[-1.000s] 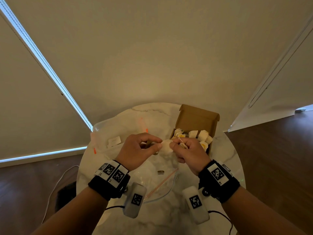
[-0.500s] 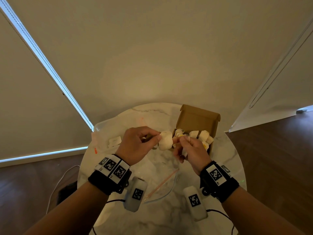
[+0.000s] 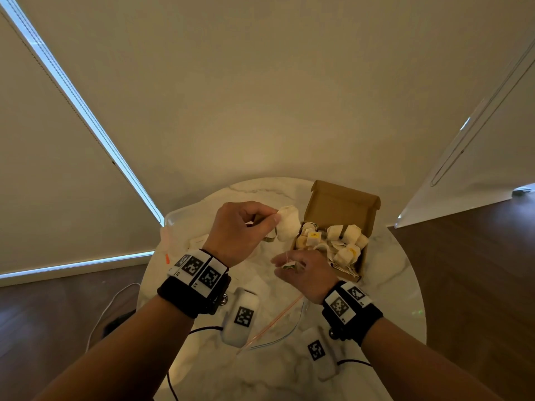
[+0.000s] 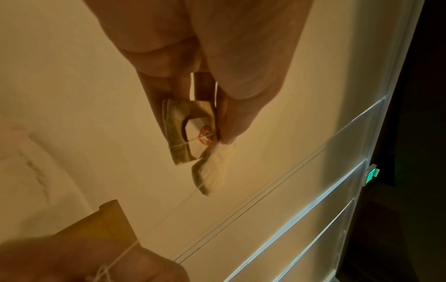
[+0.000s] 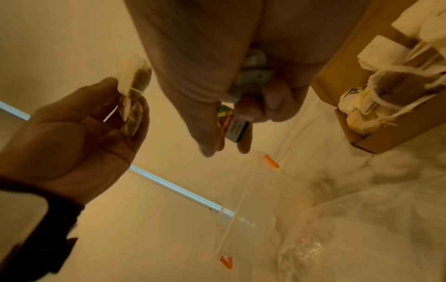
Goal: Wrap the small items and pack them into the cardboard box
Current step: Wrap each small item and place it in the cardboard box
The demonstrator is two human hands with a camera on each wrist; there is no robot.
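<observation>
My left hand (image 3: 262, 219) pinches a folded white tea bag (image 3: 287, 223) above the table, just left of the open cardboard box (image 3: 341, 204). The left wrist view shows the bag (image 4: 190, 133) between fingertip and thumb, a thin string running down from it. My right hand (image 3: 292, 266) is lower, in front of the box, holding the string's paper tag (image 5: 233, 126) between thumb and fingers. The string (image 4: 164, 219) stretches between both hands. Several wrapped tea bags (image 3: 338, 241) fill the box.
The round marble table (image 3: 390, 285) carries a clear zip bag with an orange seal (image 3: 275, 322) in front of me and another clear bag (image 5: 253, 190) at the left. Cables hang off the table's left edge. Walls and blinds stand behind.
My hands have come apart: the left rose with the tea bag, the right dropped toward me with the tag, drawing the string out between them.
</observation>
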